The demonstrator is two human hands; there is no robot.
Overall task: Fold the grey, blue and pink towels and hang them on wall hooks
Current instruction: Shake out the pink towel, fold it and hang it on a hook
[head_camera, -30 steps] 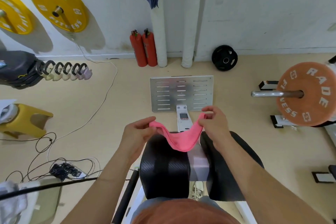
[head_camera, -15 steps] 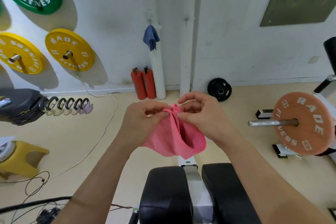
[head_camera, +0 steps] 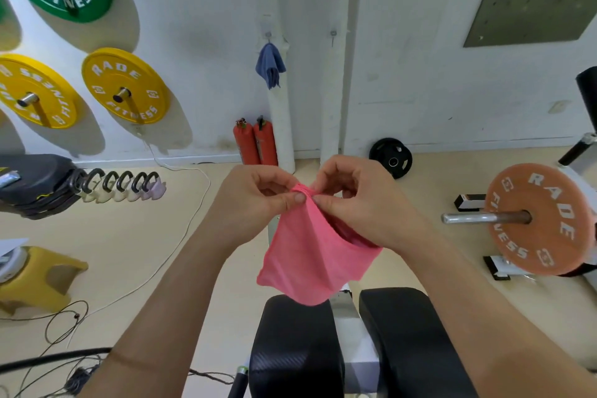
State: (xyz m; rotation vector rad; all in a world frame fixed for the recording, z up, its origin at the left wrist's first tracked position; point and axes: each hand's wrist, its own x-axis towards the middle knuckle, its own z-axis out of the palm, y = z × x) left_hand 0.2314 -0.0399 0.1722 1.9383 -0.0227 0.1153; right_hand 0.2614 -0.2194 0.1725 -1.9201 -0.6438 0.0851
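The left hand (head_camera: 255, 200) and right hand (head_camera: 358, 203) are both pinching the gathered top of the pink towel (head_camera: 310, 255), which is hanging toward 6 o'clock. What looks like a bare wall hook (head_camera: 333, 33) is sitting at 12 o'clock, right of the hung blue towel (head_camera: 270, 65); the right hand is lying nearer.

Centre: the pink towel (head_camera: 310, 255) is shown as matt, finely woven cloth. Upper centre: the blue towel (head_camera: 270, 64) is soft matt cloth. Bottom: the black bench pads (head_camera: 290, 349) are covered in a glossy, weave-patterned skin. Right: the barbell sleeve (head_camera: 478, 217) is bright, smooth metal.
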